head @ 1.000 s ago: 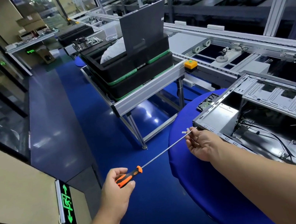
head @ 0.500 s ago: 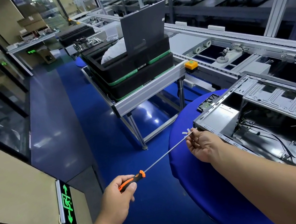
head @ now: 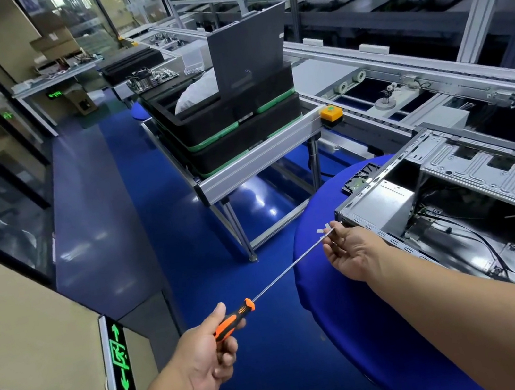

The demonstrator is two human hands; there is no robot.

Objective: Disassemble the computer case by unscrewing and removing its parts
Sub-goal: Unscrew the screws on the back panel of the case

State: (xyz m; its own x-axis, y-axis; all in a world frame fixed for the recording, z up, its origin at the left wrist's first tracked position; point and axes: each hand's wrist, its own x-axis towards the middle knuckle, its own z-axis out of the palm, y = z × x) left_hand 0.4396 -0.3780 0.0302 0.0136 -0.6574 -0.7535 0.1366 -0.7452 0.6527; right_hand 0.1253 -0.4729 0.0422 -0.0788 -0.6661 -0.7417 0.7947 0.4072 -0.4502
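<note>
The open metal computer case [head: 472, 194] lies on its side on a round blue table [head: 340, 299] at the right, with black cables and a silver box inside. My left hand [head: 206, 351] grips the orange and black handle of a long thin screwdriver [head: 282, 275]. Its shaft runs up and right to the case's near corner. My right hand [head: 347, 249] pinches the shaft near its tip, close beside that corner. The tip itself is hidden behind my fingers.
A metal stand [head: 257, 161] holds stacked black trays [head: 231, 124] with a dark panel upright in them. A conveyor line [head: 402, 94] runs behind the case. The blue floor [head: 167, 229] lies open between the stand and me. A green exit sign [head: 120, 358] glows low on the left wall.
My left hand has slid lower and to the right on the handle. My right hand stays at the case corner on the shaft.
</note>
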